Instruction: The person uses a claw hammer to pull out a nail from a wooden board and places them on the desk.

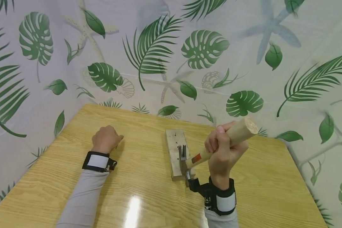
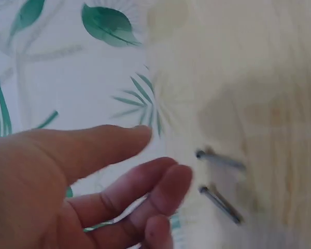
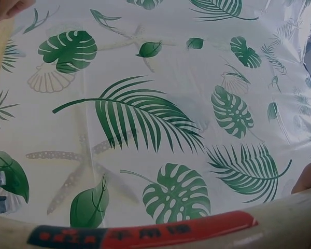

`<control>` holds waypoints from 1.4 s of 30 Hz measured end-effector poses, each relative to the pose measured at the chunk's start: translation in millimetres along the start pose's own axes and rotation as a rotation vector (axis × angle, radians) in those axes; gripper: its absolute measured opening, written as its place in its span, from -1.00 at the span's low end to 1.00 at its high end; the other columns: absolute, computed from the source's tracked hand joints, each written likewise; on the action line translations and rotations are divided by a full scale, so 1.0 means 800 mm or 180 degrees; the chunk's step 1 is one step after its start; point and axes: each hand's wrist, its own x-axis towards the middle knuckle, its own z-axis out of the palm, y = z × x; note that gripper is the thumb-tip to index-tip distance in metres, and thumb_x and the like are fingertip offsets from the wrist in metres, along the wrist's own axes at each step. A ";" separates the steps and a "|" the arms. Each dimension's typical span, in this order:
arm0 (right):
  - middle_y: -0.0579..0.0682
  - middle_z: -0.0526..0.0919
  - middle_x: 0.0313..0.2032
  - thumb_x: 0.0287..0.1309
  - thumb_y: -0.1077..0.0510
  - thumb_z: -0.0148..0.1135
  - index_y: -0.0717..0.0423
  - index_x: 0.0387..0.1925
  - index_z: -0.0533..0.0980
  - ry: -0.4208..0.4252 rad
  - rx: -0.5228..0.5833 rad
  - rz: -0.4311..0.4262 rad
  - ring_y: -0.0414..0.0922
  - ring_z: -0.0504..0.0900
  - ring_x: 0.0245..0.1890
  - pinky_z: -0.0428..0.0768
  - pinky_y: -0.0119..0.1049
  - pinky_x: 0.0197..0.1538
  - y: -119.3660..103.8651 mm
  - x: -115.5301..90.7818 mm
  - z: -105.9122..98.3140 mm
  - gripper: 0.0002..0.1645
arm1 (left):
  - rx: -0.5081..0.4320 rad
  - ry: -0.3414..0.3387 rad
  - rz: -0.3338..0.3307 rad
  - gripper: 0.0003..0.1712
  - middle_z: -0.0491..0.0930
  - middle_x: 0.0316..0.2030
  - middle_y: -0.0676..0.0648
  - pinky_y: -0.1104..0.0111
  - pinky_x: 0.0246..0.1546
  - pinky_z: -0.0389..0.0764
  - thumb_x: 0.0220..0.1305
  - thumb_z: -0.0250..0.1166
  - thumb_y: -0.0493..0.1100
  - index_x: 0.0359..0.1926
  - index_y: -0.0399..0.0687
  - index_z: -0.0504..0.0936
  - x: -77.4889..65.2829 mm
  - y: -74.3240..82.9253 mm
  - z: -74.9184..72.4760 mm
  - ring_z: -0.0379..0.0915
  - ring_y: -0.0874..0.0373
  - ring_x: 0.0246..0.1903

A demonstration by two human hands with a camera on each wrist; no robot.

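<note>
Hammer: a claw hammer [image 1: 203, 155] slants above the table, its head [image 1: 183, 163] over the near half of the board, claw pointing away from the person; whether metal meets wood is hard to tell from here.
Handle label: red and dark blue with printed characters [image 3: 181, 232], seen along the pale wood from the right wrist.
Right hand: the hand [image 1: 223, 155] grips the wooden handle, fingers wrapped around it, with the butt end jutting past.
Board: a short plank [image 1: 174, 155] lies flat right of the table's middle, dark specks dotting its top.
Left hand: the hand [image 1: 105, 139] is low at the table's left side, fingers loosely bent, a gap between thumb and fingertips, gripping nothing.
Nails: two [image 2: 222, 161] [image 2: 221, 206], slightly blurred, lie just beyond those fingertips.
Wrists: black bands [image 1: 97, 162] [image 1: 225, 202] circle both, above grey sleeves [image 1: 82, 199].
Table: yellow wood grain [image 1: 143, 152], glare at its near side.
Backdrop: white cloth [image 1: 156, 98] printed with green leaves, shells and starfish.
</note>
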 end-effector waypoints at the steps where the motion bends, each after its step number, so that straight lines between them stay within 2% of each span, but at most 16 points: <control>1: -0.04 0.18 -0.81 0.16 0.43 -0.03 0.36 -0.62 0.21 0.0021 -0.0001 -0.0035 -0.23 0.13 -0.86 0.10 -0.38 -0.80 0.000 0.000 0.001 -0.73 | -0.0064 0.0033 0.0134 -0.49 0.48 -0.68 -0.01 0.29 -0.62 0.39 0.34 0.32 0.04 -0.72 -0.07 0.57 0.000 0.005 0.002 0.40 0.10 -0.64; 3: -0.04 0.17 -0.82 0.15 0.43 -0.03 0.37 -0.62 0.19 0.0069 -0.0003 -0.0113 -0.24 0.13 -0.86 0.10 -0.39 -0.80 0.001 -0.001 0.002 -0.73 | -0.0204 0.0030 0.0451 -0.58 0.57 -0.60 0.00 0.29 -0.58 0.43 0.40 0.28 0.02 -0.58 -0.05 0.65 -0.001 0.017 0.009 0.45 0.11 -0.59; 6: -0.04 0.16 -0.82 0.13 0.43 -0.03 0.39 -0.62 0.18 0.0137 -0.0002 -0.0216 -0.25 0.12 -0.86 0.10 -0.41 -0.80 0.002 -0.001 0.005 -0.74 | -0.0449 -0.0119 0.0850 -0.74 0.70 -0.24 -0.07 0.19 -0.34 0.58 0.44 0.26 0.00 -0.22 -0.06 0.73 -0.003 0.041 0.024 0.58 0.04 -0.31; 8: -0.04 0.15 -0.82 0.13 0.43 -0.03 0.40 -0.61 0.19 0.0168 -0.0002 -0.0276 -0.25 0.12 -0.85 0.10 -0.42 -0.79 0.004 -0.002 0.006 -0.75 | -0.0572 -0.0258 0.1079 -0.67 0.68 0.05 -0.10 0.08 -0.07 0.62 0.45 0.25 0.02 0.05 -0.05 0.71 -0.007 0.058 0.036 0.60 -0.03 -0.03; 10: -0.04 0.14 -0.82 0.12 0.43 -0.04 0.40 -0.61 0.19 0.0202 0.0018 -0.0329 -0.25 0.11 -0.85 0.10 -0.43 -0.78 0.005 -0.003 0.006 -0.76 | -0.0669 -0.0391 0.1291 -0.59 0.61 0.19 -0.09 0.04 0.09 0.59 0.47 0.23 0.03 0.21 -0.03 0.64 -0.011 0.073 0.047 0.54 -0.07 0.13; 13: -0.05 0.13 -0.81 0.11 0.43 -0.04 0.39 -0.60 0.19 0.0265 0.0052 -0.0412 -0.25 0.10 -0.83 0.11 -0.44 -0.76 0.007 -0.004 0.006 -0.77 | -0.0717 -0.0505 0.1676 -0.50 0.53 0.31 -0.09 0.04 0.28 0.48 0.48 0.23 0.01 0.35 -0.03 0.53 -0.017 0.092 0.061 0.44 -0.09 0.29; 17: -0.04 0.12 -0.81 0.12 0.44 -0.05 0.38 -0.56 0.21 0.0344 0.0142 -0.0522 -0.25 0.08 -0.82 0.09 -0.44 -0.75 0.012 -0.007 0.008 -0.81 | -0.0716 -0.0637 0.2036 -0.47 0.47 0.38 -0.05 0.08 0.43 0.31 0.51 0.20 -0.04 0.42 -0.01 0.47 -0.023 0.103 0.076 0.33 -0.05 0.40; 23: -0.03 0.12 -0.80 0.13 0.44 -0.06 0.42 -0.53 0.21 0.0329 0.0140 -0.0602 -0.23 0.08 -0.82 0.09 -0.42 -0.76 0.023 -0.011 0.010 -0.83 | -0.0682 -0.0832 0.2189 -0.49 0.41 0.42 0.00 0.10 0.46 0.26 0.52 0.17 -0.08 0.42 0.01 0.46 -0.026 0.109 0.085 0.29 -0.03 0.42; 28: -0.03 0.15 -0.79 0.15 0.40 -0.06 0.41 -0.55 0.22 0.0262 0.0020 -0.0471 -0.24 0.11 -0.81 0.12 -0.43 -0.73 0.032 -0.007 0.004 -0.81 | -0.0684 -0.0899 0.2186 -0.50 0.36 0.44 0.02 0.10 0.45 0.26 0.50 0.18 -0.11 0.40 0.00 0.48 -0.026 0.110 0.088 0.27 -0.02 0.44; 32: -0.06 0.18 -0.77 0.19 0.34 -0.01 0.31 -0.54 0.29 0.0188 -0.0123 -0.0233 -0.26 0.12 -0.81 0.13 -0.43 -0.73 0.048 0.003 0.002 -0.80 | -0.0755 -0.0946 0.2221 -0.54 0.34 0.45 0.01 0.14 0.40 0.35 0.48 0.19 -0.18 0.35 -0.06 0.53 -0.024 0.109 0.090 0.28 -0.02 0.43; 37: -0.13 0.23 -0.74 0.34 0.25 0.05 0.11 -0.43 0.39 -0.0042 -0.0446 0.0195 -0.29 0.16 -0.81 0.14 -0.44 -0.75 0.083 0.024 0.003 -0.82 | -0.0827 -0.1009 0.2239 -0.52 0.30 0.46 -0.01 0.20 0.31 0.45 0.46 0.19 -0.23 0.36 -0.09 0.51 -0.022 0.107 0.091 0.30 -0.01 0.41; 42: -0.11 0.24 -0.74 0.43 0.16 0.06 0.16 -0.33 0.43 -0.0258 -0.0745 0.0681 -0.26 0.18 -0.81 0.15 -0.42 -0.75 0.117 0.044 0.010 -0.81 | -0.0798 -0.1066 0.2143 -0.47 0.29 0.47 0.04 0.19 0.35 0.41 0.48 0.17 -0.22 0.43 -0.08 0.43 -0.023 0.106 0.089 0.29 0.00 0.42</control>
